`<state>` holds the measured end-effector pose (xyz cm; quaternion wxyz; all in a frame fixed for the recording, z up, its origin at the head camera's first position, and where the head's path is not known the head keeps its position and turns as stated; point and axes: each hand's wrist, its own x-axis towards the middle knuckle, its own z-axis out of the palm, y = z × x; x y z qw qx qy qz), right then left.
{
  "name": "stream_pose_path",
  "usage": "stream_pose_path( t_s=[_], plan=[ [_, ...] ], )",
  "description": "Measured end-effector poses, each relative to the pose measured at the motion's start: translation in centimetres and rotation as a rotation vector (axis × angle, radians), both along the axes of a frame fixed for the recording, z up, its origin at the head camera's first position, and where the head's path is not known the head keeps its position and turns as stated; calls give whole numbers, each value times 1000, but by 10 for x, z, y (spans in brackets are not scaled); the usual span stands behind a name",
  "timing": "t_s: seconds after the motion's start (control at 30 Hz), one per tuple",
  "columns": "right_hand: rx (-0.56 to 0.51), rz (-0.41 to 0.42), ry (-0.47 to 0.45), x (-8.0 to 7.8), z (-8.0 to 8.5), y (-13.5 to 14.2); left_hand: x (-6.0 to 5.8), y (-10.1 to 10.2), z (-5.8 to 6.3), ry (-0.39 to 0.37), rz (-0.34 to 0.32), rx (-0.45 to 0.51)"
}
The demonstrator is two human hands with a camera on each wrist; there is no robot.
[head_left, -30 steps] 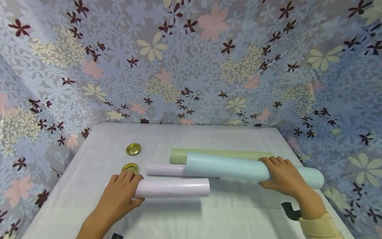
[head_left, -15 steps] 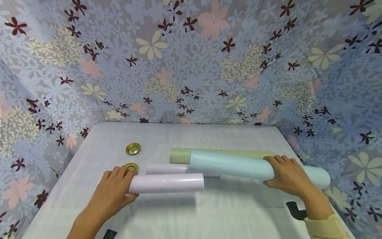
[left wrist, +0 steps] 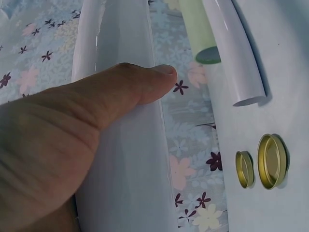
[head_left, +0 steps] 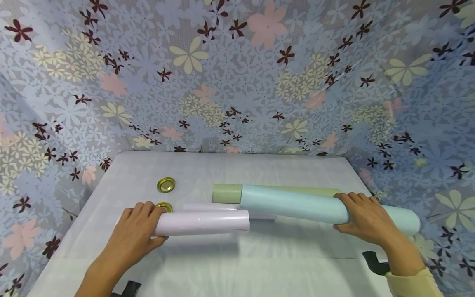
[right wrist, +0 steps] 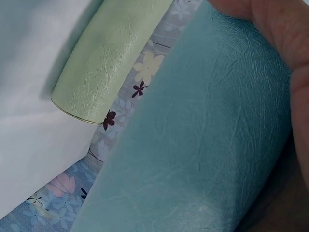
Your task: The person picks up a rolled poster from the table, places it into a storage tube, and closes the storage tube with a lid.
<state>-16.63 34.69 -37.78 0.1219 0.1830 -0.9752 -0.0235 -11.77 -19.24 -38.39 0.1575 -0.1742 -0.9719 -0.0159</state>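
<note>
My left hand [head_left: 135, 231] grips a glossy pale lilac tube [head_left: 204, 222] near its left end, holding it level above the table. In the left wrist view the thumb [left wrist: 154, 84] lies across that tube. My right hand [head_left: 365, 216] grips a light blue tube [head_left: 293, 202] toward its right end; its left end points at the table's middle. The right wrist view shows the blue tube's creased, leathery surface [right wrist: 193, 125] close up. Behind them a green tube [head_left: 226, 194] and a second, thinner lilac tube [head_left: 211, 207] lie on the table, partly hidden by the held tubes.
Two gold round lids [head_left: 165, 185] lie at the table's left, the nearer one partly hidden by the left hand. A white cloth covers the table [head_left: 282, 264]. Flowered fabric [head_left: 237, 82] hangs behind and at both sides.
The left hand has moved left and slightly away with its lilac tube. The right hand has shifted right with the blue tube. The gap between the two held tubes looks narrower in height.
</note>
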Motion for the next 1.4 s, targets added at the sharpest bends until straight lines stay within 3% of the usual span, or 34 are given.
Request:
stream_pose_path(
  t_s=[0.87, 1.4],
  plan=[
    [5, -14, 20, 5, 7, 8, -5, -16, 7, -29, 38, 13],
    [0, -3, 20, 9, 9, 13, -11, -21, 11, 11, 23, 19]
  ],
)
